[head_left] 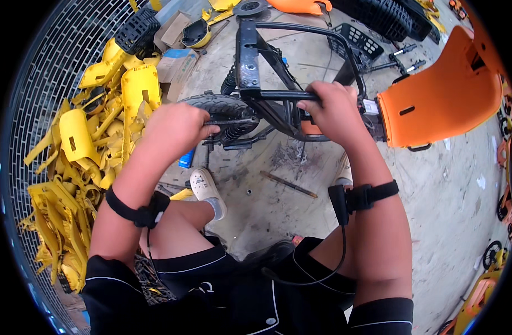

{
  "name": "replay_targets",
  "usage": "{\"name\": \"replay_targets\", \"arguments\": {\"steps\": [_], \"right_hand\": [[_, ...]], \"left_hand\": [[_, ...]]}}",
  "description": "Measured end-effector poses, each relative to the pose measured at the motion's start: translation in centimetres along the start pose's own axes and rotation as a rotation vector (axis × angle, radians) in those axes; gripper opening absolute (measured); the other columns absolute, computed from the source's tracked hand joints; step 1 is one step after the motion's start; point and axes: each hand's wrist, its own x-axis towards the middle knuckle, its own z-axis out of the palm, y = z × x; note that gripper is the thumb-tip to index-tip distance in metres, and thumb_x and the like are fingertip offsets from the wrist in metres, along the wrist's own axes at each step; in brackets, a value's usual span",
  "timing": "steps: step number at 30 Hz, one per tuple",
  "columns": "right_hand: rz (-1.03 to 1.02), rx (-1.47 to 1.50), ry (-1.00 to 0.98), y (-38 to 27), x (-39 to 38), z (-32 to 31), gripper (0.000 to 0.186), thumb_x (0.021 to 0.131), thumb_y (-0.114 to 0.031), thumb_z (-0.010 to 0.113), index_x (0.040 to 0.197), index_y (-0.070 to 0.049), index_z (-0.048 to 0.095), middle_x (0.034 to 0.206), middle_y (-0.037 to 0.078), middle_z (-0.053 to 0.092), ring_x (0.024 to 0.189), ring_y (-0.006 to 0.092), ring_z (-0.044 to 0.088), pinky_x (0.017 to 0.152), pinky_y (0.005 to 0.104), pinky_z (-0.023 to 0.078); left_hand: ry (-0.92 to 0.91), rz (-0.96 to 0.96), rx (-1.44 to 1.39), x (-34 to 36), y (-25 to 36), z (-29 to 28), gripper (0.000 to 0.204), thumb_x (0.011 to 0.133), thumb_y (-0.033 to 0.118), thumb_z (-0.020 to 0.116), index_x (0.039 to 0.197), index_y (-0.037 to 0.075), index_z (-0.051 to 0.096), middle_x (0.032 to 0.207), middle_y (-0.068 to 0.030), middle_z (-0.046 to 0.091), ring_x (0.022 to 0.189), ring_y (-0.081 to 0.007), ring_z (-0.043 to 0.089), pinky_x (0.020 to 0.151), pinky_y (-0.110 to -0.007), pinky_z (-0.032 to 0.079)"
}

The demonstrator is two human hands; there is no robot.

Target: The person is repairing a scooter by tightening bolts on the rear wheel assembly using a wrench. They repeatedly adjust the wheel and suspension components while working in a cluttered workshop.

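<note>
A black scooter frame (247, 62) stands in front of me, with a rear wheel (214, 103) and coil-spring shock absorbers (230, 82) attached. At the wheel, my left hand (180, 129) is closed around a long dark wrench-like bar (231, 121). The bar's far end, near the axle, overlaps the wheel and frame parts, so I cannot tell whether it sits on a nut. My right hand (335, 111) grips the black crossbar of the frame, fingers over the top and thumb toward the left. An orange body panel (434, 103) is joined at the frame's right end.
Yellow plastic panels (77, 139) are heaped on the left against a dark brick-patterned wall (41, 72). A rusty rod (289, 184) lies on the concrete between my feet. Behind the frame are a black crate (356, 42) and a cardboard box (176, 67). Orange vehicle parts (479, 296) line the right edge.
</note>
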Motion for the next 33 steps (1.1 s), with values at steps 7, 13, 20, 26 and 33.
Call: {"name": "replay_targets", "arguments": {"steps": [7, 13, 20, 26, 33], "right_hand": [[-0.007, -0.006, 0.009, 0.4, -0.3, 0.3, 0.028, 0.088, -0.033, 0.073, 0.093, -0.007, 0.068, 0.088, 0.009, 0.07, 0.096, 0.0326, 0.061, 0.092, 0.044, 0.036], [0.001, -0.007, 0.019, 0.7, -0.4, 0.4, 0.028, 0.089, -0.035, 0.073, 0.091, -0.007, 0.068, 0.085, 0.01, 0.069, 0.097, 0.0338, 0.062, 0.089, 0.0445, 0.035], [-0.003, -0.014, 0.029, 0.8, -0.2, 0.6, 0.028, 0.089, -0.036, 0.073, 0.093, -0.008, 0.069, 0.087, 0.01, 0.07, 0.097, 0.0336, 0.062, 0.088, 0.044, 0.036], [-0.004, -0.031, 0.049, 0.8, -0.3, 0.9, 0.028, 0.089, -0.036, 0.073, 0.094, -0.009, 0.07, 0.087, 0.011, 0.07, 0.096, 0.0333, 0.063, 0.088, 0.0433, 0.036], [0.033, -0.041, 0.002, 1.0, -0.5, 0.7, 0.032, 0.09, -0.043, 0.07, 0.101, -0.013, 0.072, 0.093, 0.009, 0.073, 0.102, 0.0308, 0.066, 0.093, 0.0461, 0.038]], "left_hand": [[-0.189, 0.032, 0.198, 2.9, 1.4, -3.7, 0.032, 0.084, 0.04, 0.076, 0.086, 0.008, 0.078, 0.073, -0.0147, 0.069, 0.073, -0.0351, 0.069, 0.067, -0.046, 0.053], [-0.209, 0.072, 0.221, 3.3, 1.4, -3.6, 0.036, 0.088, 0.042, 0.073, 0.088, 0.006, 0.077, 0.075, -0.0154, 0.07, 0.074, -0.0356, 0.068, 0.069, -0.046, 0.053], [-0.188, 0.069, 0.097, 2.4, -0.7, -0.6, 0.039, 0.092, 0.046, 0.067, 0.09, 0.008, 0.076, 0.076, -0.0156, 0.069, 0.077, -0.0369, 0.068, 0.071, -0.046, 0.054], [-0.255, -0.005, -0.001, 2.4, -1.7, 0.1, 0.038, 0.092, 0.044, 0.067, 0.098, 0.007, 0.076, 0.08, -0.0173, 0.071, 0.08, -0.0369, 0.068, 0.074, -0.046, 0.054], [-0.215, 0.017, 0.103, 2.3, 0.2, 1.1, 0.03, 0.098, 0.031, 0.058, 0.099, 0.004, 0.07, 0.087, -0.0212, 0.071, 0.088, -0.0411, 0.067, 0.08, -0.05, 0.052]]}}
